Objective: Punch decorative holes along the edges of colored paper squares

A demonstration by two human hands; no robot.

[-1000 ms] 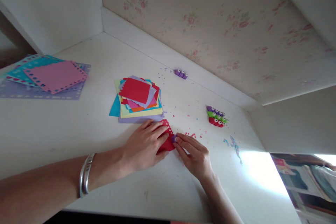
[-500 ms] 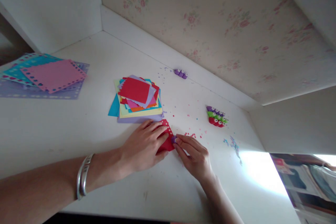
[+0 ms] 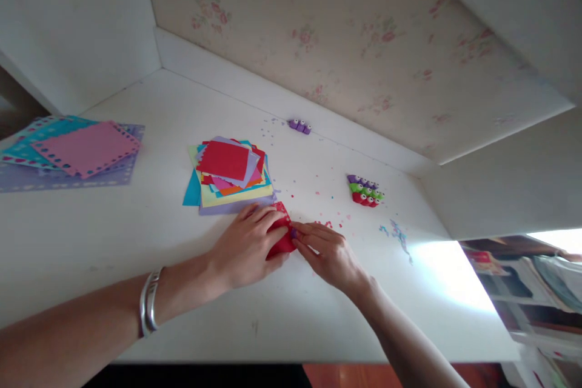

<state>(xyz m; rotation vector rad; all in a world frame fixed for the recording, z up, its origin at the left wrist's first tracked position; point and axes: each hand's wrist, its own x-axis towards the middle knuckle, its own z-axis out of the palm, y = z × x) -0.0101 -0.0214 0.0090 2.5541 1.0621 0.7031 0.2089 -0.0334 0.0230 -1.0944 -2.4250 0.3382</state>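
A small red sheet of paper (image 3: 282, 245) lies on the white table, with a row of punched holes along its upper right edge. My left hand (image 3: 248, 248) rests on it with the fingers spread and flat, holding it against the table. At the sheet's right edge my right hand (image 3: 325, 251) is closed around a small purple craft punch (image 3: 293, 234), mostly hidden by the fingers. Just beyond my left hand, a stack of coloured paper (image 3: 231, 160) in red, lilac, yellow, blue and orange touches or nearly touches the red sheet.
Purple punches (image 3: 300, 127) stand by the back ledge. Rows of purple, green and red punches (image 3: 366, 191) sit to the right. Punched sheets (image 3: 86, 148) lie at far left. Red paper bits (image 3: 328, 224) and blue-purple bits (image 3: 400, 236) are scattered about. Shelves (image 3: 522, 285) stand at right.
My right fingers have closed further over the purple punch, which sits a little higher along the red sheet's edge. The whole view has shifted slightly; my left hand stays on the sheet.
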